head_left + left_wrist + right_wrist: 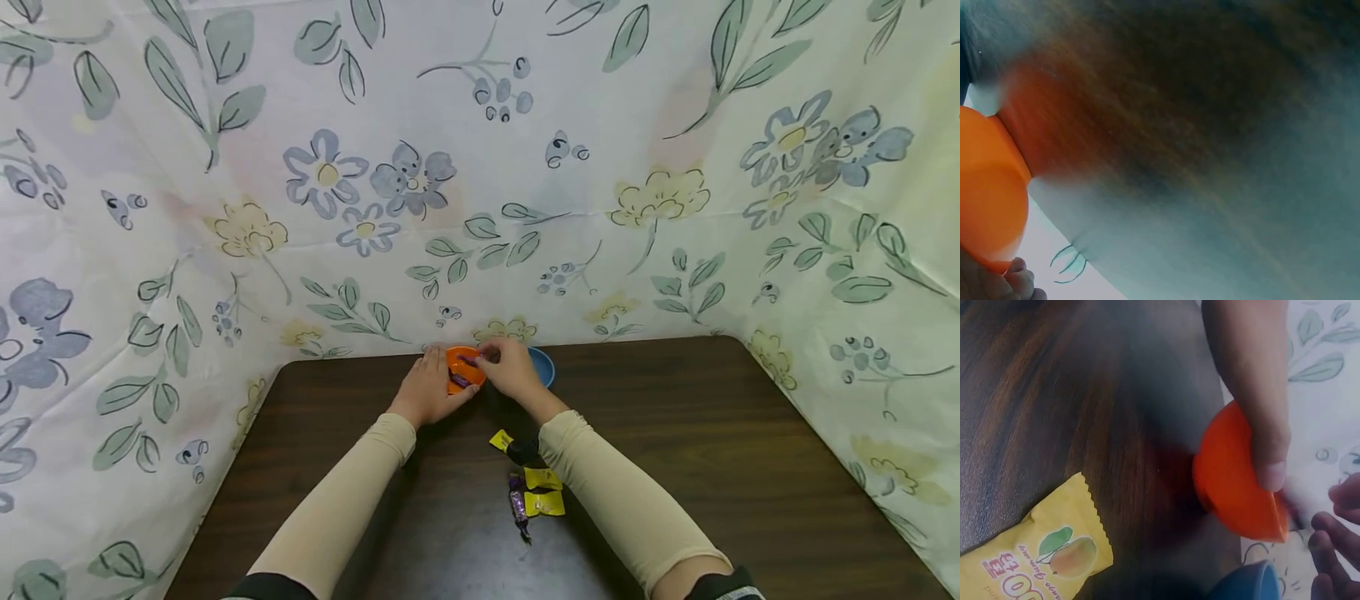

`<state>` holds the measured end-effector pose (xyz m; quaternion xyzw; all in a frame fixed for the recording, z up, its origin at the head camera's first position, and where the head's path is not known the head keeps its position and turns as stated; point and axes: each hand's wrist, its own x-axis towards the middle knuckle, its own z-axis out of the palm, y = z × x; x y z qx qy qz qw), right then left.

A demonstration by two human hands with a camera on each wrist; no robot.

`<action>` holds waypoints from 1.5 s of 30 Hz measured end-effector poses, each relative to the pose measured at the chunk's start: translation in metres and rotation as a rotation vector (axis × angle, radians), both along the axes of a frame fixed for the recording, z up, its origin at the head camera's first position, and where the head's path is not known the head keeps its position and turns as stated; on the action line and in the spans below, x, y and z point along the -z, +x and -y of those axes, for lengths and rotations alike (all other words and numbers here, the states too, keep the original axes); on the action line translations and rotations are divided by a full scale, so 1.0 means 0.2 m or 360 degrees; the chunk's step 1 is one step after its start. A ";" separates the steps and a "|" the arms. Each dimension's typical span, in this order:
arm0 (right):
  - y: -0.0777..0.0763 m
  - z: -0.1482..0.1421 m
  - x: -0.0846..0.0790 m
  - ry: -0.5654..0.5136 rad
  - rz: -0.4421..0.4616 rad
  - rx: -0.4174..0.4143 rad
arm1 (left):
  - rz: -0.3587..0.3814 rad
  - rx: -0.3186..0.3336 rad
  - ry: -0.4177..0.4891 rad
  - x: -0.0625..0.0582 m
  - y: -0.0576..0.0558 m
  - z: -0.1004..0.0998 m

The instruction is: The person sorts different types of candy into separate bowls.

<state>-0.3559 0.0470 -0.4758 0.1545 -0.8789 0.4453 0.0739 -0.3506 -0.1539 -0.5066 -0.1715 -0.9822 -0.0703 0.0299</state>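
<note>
At the back of the table, my left hand [429,387] holds the orange bowl [454,357], its thumb over the near rim and its fingers along the left side. A purple-wrapped candy [461,380] lies inside the bowl. Over the bowl's right side, my right hand [513,367] pinches another purple-wrapped candy [468,361] at its end. Seen from the right wrist, the right fingers [1329,544] are by the mouth of the orange bowl [1229,478], the candy blurred between them. The left wrist view shows the bowl's outer wall [991,187] and a few left fingertips [1021,281].
A blue bowl [543,367] stands right of the orange one, partly behind the right hand. Nearer on the brown table [675,417] lie yellow mango gummy packets [544,503], a black-wrapped piece [522,452] and a purple-wrapped candy [519,507]. A floral cloth [480,250] hangs behind the table edge.
</note>
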 end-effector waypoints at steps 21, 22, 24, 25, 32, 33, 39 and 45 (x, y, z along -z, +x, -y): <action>0.17 -0.07 -0.03 0.0136 0.0057 -0.0489 | 0.0019 0.0019 -0.0063 -0.02 0.01 0.00; 0.18 -0.08 -0.04 0.0145 0.0058 -0.0511 | 0.0020 0.0020 -0.0061 -0.02 0.01 0.00; 0.21 -0.09 -0.04 0.0156 0.0056 -0.0562 | 0.0027 0.0012 -0.0049 -0.01 0.01 0.01; 0.22 -0.10 -0.04 0.0170 0.0044 -0.0591 | 0.0033 0.0007 -0.0044 -0.01 0.01 0.01; 0.28 -0.16 -0.01 0.0310 -0.0080 -0.0835 | 0.0070 -0.0012 -0.0025 0.00 0.00 0.01; 0.29 -0.17 -0.01 0.0325 -0.0081 -0.0875 | 0.0071 -0.0012 -0.0030 0.00 0.00 0.01; 0.35 -0.21 0.01 0.0453 0.0034 -0.1029 | 0.0047 -0.0015 0.0023 0.00 0.00 0.01; 0.43 -0.25 0.02 0.0663 0.0123 -0.1137 | 0.0072 -0.0026 0.0026 -0.01 0.01 0.01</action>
